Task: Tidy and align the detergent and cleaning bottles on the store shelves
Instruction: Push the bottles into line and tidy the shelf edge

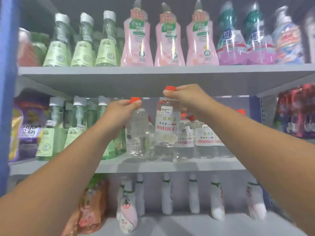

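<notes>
Two clear bottles with red caps are at the front of the middle shelf (170, 166). My left hand (119, 109) grips the neck of the left clear bottle (138, 133), which stands on the shelf with its back label facing me. My right hand (184, 94) pinches the red cap of the taller-looking clear bottle (166, 126), which is lifted slightly and shows a white label with red print. More clear red-capped bottles (204, 137) stand to the right behind my right forearm.
Green pump bottles (56, 133) and purple pouches (29, 130) fill the middle shelf's left. Above, the top shelf (170, 70) carries green, pink and blue bottles. White-pink bottles (167, 195) stand on the bottom shelf. Red-purple packs (296, 109) hang at right.
</notes>
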`<state>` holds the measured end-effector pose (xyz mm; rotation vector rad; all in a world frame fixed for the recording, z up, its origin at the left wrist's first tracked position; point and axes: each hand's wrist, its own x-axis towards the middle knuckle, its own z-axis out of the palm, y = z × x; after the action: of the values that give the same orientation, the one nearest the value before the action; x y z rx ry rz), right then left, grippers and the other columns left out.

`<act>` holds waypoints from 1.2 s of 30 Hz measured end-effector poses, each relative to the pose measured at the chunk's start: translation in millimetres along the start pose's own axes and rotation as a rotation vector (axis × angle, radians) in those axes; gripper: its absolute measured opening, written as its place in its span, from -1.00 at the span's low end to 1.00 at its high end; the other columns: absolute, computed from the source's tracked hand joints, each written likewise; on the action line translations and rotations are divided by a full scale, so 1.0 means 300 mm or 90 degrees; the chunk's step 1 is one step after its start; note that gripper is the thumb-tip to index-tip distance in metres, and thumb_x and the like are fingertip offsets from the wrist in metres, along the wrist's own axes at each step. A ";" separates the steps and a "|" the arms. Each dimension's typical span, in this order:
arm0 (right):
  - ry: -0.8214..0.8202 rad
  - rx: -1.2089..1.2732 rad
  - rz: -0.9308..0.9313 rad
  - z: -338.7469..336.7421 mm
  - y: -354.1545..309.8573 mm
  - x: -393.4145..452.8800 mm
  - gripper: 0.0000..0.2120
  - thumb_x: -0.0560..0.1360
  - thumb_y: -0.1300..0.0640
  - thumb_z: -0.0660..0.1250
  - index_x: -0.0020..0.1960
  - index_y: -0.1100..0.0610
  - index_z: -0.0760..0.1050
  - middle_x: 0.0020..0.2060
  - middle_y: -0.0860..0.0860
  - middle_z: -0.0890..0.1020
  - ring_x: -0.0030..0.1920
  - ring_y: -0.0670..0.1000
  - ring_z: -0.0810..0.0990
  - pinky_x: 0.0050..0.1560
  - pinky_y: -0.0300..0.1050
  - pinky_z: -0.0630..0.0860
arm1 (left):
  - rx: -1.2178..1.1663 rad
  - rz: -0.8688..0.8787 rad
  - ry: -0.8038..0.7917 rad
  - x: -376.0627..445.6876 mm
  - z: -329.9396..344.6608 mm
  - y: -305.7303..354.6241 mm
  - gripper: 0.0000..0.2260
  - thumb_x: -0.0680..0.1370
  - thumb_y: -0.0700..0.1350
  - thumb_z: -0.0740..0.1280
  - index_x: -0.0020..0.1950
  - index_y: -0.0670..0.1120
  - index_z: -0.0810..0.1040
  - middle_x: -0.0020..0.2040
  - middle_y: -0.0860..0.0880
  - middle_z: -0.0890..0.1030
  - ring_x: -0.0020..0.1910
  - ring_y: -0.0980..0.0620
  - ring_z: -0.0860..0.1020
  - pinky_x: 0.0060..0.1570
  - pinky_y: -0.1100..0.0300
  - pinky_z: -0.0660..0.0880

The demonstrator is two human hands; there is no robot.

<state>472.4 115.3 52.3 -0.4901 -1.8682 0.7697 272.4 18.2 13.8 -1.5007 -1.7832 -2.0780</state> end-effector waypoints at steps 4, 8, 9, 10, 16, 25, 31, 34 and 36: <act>0.008 -0.109 0.027 0.101 0.071 0.095 -0.55 0.51 -0.06 0.50 0.19 0.29 0.64 -0.01 0.19 0.71 -0.17 0.04 0.69 -0.09 -0.08 0.63 | -0.018 -0.025 -0.034 0.073 0.039 -0.110 -0.87 0.56 0.09 0.46 -0.07 0.06 0.70 -0.18 0.22 0.71 -0.14 0.18 0.63 -0.26 0.26 0.45; -0.017 -0.226 0.049 0.156 0.125 0.159 -0.62 0.49 -0.08 0.52 0.00 0.24 0.61 -0.13 0.10 0.59 -0.20 0.07 0.57 -0.18 -0.09 0.50 | -0.016 -0.013 -0.039 0.120 0.065 -0.190 -0.86 0.56 0.11 0.46 0.04 0.10 0.70 -0.13 0.27 0.62 -0.13 0.31 0.53 -0.23 0.28 0.40; -0.020 -0.251 0.053 0.167 0.131 0.173 -0.63 0.49 -0.10 0.51 -0.03 0.22 0.59 -0.15 0.09 0.57 -0.23 0.06 0.54 -0.23 -0.11 0.46 | -0.018 -0.016 -0.042 0.132 0.069 -0.202 -0.86 0.56 0.13 0.45 0.04 0.12 0.69 -0.12 0.28 0.60 -0.12 0.32 0.51 -0.21 0.27 0.40; -0.025 -0.272 0.056 0.176 0.135 0.183 -0.63 0.49 -0.10 0.51 -0.03 0.22 0.59 -0.15 0.09 0.58 -0.23 0.05 0.54 -0.24 -0.11 0.46 | -0.011 -0.020 -0.047 0.142 0.073 -0.210 -0.86 0.55 0.15 0.45 0.03 0.14 0.69 -0.12 0.29 0.59 -0.12 0.32 0.50 -0.19 0.24 0.40; -0.077 -0.410 0.057 0.176 0.132 0.220 -0.64 0.50 -0.11 0.50 0.06 0.17 0.61 -0.16 0.06 0.63 -0.23 0.03 0.57 -0.30 -0.15 0.42 | 0.042 -0.008 -0.027 0.182 0.099 -0.247 -0.59 0.53 0.24 0.43 0.29 0.06 0.66 0.10 0.16 0.63 -0.03 0.15 0.56 -0.05 0.18 0.42; -0.103 -0.580 -0.042 0.165 0.128 0.249 -0.63 0.50 -0.16 0.48 -0.21 0.14 0.57 -0.39 0.00 0.57 -0.38 0.02 0.54 -0.34 -0.15 0.42 | 0.211 0.104 -0.050 0.094 0.108 -0.302 -0.59 0.51 0.36 0.34 0.31 0.28 0.49 0.09 0.22 0.55 -0.02 0.08 0.63 -0.07 0.13 0.53; -0.158 -0.636 -0.111 0.128 0.118 0.258 -0.59 0.52 -0.23 0.42 -0.07 0.13 0.68 -0.33 -0.03 0.63 -0.32 -0.02 0.56 -0.44 -0.22 0.40 | 0.104 -0.014 -0.150 0.015 0.052 -0.400 -0.66 0.53 0.05 0.46 0.28 0.24 0.52 0.11 0.26 0.65 0.15 0.24 0.60 0.20 0.03 0.56; -0.154 -0.605 -0.117 0.101 0.111 0.279 -0.59 0.52 -0.28 0.40 -0.07 0.07 0.69 -0.25 -0.07 0.65 -0.26 -0.07 0.57 -0.39 -0.20 0.39 | 0.084 -0.034 -0.159 -0.001 0.041 -0.403 -0.63 0.51 -0.02 0.47 0.28 0.24 0.52 0.17 0.25 0.63 0.17 0.28 0.57 0.17 0.04 0.57; -0.147 -0.577 -0.115 0.088 0.122 0.292 -0.61 0.51 -0.27 0.42 -0.10 0.07 0.71 -0.23 -0.07 0.66 -0.22 -0.05 0.60 -0.33 -0.18 0.39 | 0.092 -0.027 -0.164 -0.006 0.039 -0.398 -0.65 0.49 -0.02 0.49 0.21 0.27 0.51 0.13 0.27 0.61 0.09 0.39 0.53 -0.03 0.22 0.54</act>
<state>412.5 189.6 76.5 -0.7913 -2.3904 -0.2014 213.6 67.8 -78.4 -1.7701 -2.0166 -1.7959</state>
